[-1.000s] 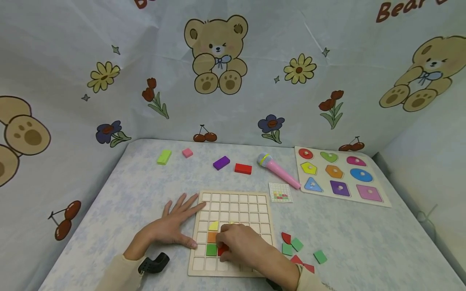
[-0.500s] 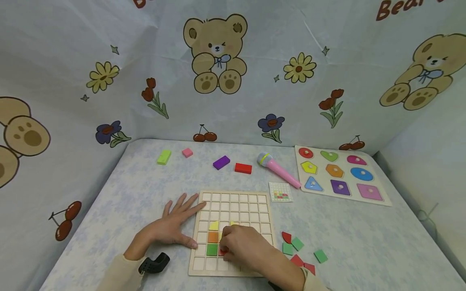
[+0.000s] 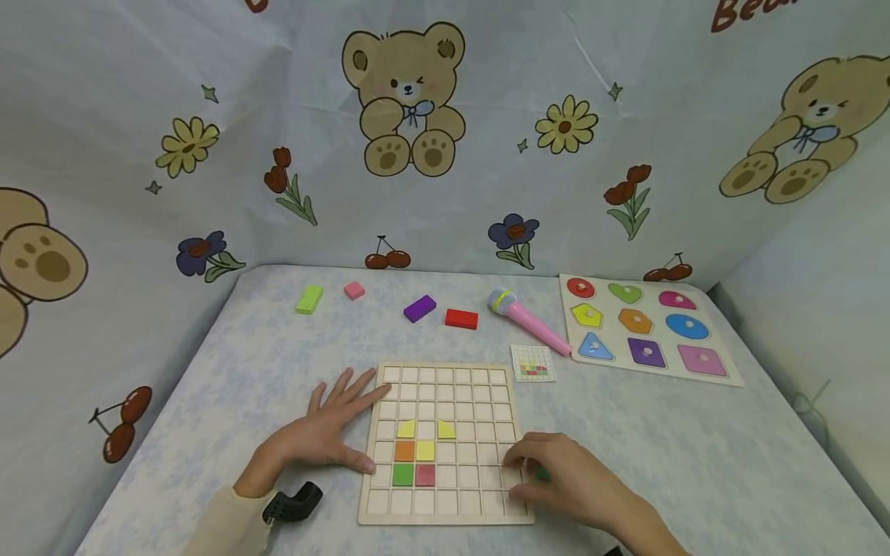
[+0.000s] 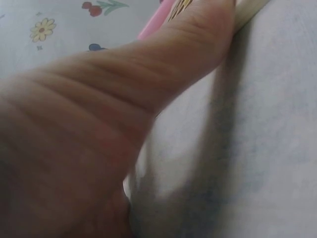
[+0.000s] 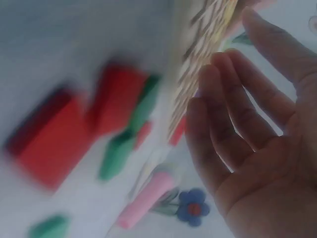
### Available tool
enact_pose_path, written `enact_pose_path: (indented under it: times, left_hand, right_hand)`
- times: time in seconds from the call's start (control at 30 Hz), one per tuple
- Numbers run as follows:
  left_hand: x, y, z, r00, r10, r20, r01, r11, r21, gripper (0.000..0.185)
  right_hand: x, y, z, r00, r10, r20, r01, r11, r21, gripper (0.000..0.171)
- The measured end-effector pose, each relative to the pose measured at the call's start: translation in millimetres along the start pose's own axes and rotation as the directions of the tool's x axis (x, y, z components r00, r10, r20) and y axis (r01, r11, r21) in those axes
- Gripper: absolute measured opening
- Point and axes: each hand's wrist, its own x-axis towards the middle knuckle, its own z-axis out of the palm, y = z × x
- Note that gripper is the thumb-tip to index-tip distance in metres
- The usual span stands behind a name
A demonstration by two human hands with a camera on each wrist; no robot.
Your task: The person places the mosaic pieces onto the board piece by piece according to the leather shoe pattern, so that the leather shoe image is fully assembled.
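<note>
A wooden grid board lies on the table. It holds a green tile, a red tile, an orange tile, a yellow square tile and two yellow tiles with a curved edge. My left hand rests with spread fingers against the board's left edge. Over the right edge is my right hand, fingers loosely bent and holding nothing. Beneath it, loose red tiles and green tiles show in the right wrist view; the head view mostly hides them.
A small pattern card lies at the board's upper right, near a pink toy microphone. Behind are a knob shape puzzle, a red block, a purple block, a pink block and a light green block.
My right hand has left the red tile, which sits in its cell beside the green one, and moved right to the loose tiles. The left hand stays put.
</note>
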Motion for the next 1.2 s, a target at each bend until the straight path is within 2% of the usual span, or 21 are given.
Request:
enact_pose_path:
  times: [0.1,0.2,0.33,0.5,0.73,1.0,1.1,1.2]
  left_hand:
    - [0.4,-0.3,0.3,1.000,0.003,-0.002,-0.003,1.000,-0.001,0.116]
    - [0.7,-0.2,0.5,1.000,0.006,0.000,-0.006,1.000,0.002,0.116]
    - [0.2,-0.3,0.4,1.000,0.006,0.000,-0.006,1.000,0.003,0.116]
    - [-1.4,0.9,-0.7,1.000,0.008,-0.002,-0.008,1.000,0.000,0.115]
    - [-2.0,1.5,-1.5,1.000,0.014,-0.001,-0.014,1.000,-0.002,0.115]
    - [-1.5,0.8,-2.0,1.000,0.002,0.002,-0.002,1.000,0.002,0.114]
    - [-1.8,0.0,-1.9,1.000,-0.002,0.003,0.002,1.000,0.004,0.114]
    - [-0.3,-0.2,-0.2,1.000,-0.001,0.000,0.001,1.000,0.005,0.115]
  right_hand:
    - [-16,15,-5,1.000,0.024,-0.019,-0.024,0.999,0.037,0.026]
    - [-28,25,-9,0.995,0.105,-0.001,-0.105,0.993,0.046,0.028]
    - [-37,33,-8,0.975,0.218,0.046,-0.219,0.976,0.004,0.030]
    - [-41,39,-4,0.964,0.254,0.074,-0.252,0.967,-0.040,0.030]
    - [-41,41,-5,0.970,0.227,0.085,-0.224,0.974,-0.035,0.021]
    - [-34,28,-9,0.978,0.205,0.050,-0.197,0.972,-0.129,0.022]
    - [-26,18,-7,0.988,0.148,0.032,-0.143,0.981,-0.128,0.021]
    - [-14,8,-2,0.999,0.035,-0.003,-0.035,0.991,-0.131,0.020]
